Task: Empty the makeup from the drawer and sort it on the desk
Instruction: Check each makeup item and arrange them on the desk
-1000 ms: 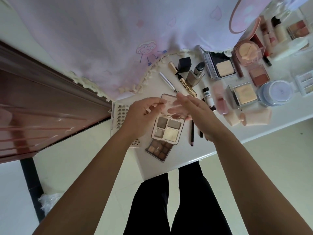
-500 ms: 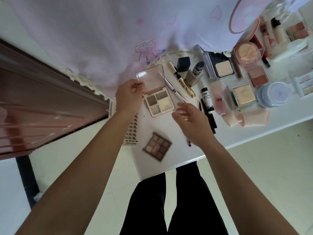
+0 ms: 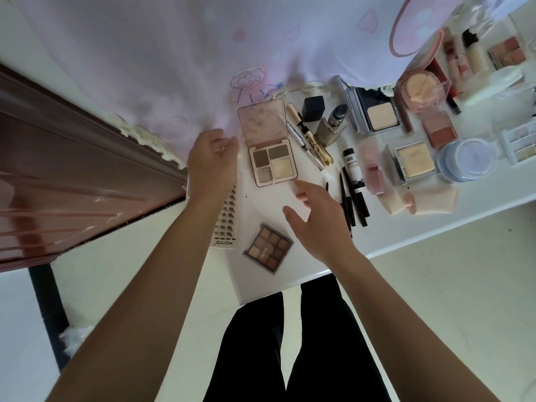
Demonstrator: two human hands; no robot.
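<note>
Now, left to right along the desk [image 3: 420, 227]:
Lash card: the XOYO lash card [image 3: 226, 224] lies at the desk's left edge, partly under my left wrist.
Left hand: my left hand [image 3: 213, 166] hovers at the left edge, fingers loosely spread, holding nothing, just beside the four-pan palette.
Four-pan palette: the four-pan palette [image 3: 272, 163] lies with its lid open, near the back edge beside the pink cloth [image 3: 174, 53].
Nine-pan palette: the nine-pan palette [image 3: 268, 247] sits near the front left corner, apart from both hands.
Right hand: my right hand [image 3: 319, 224] is over bare desk, fingers wide, empty, fingertips close to the four-pan palette's front corner.
Pencils: dark pencils [image 3: 352, 195] lie just right of my right hand.
Far right: compacts, a blue jar [image 3: 464, 161] and sponges [image 3: 420, 200] fill the right end.
</note>
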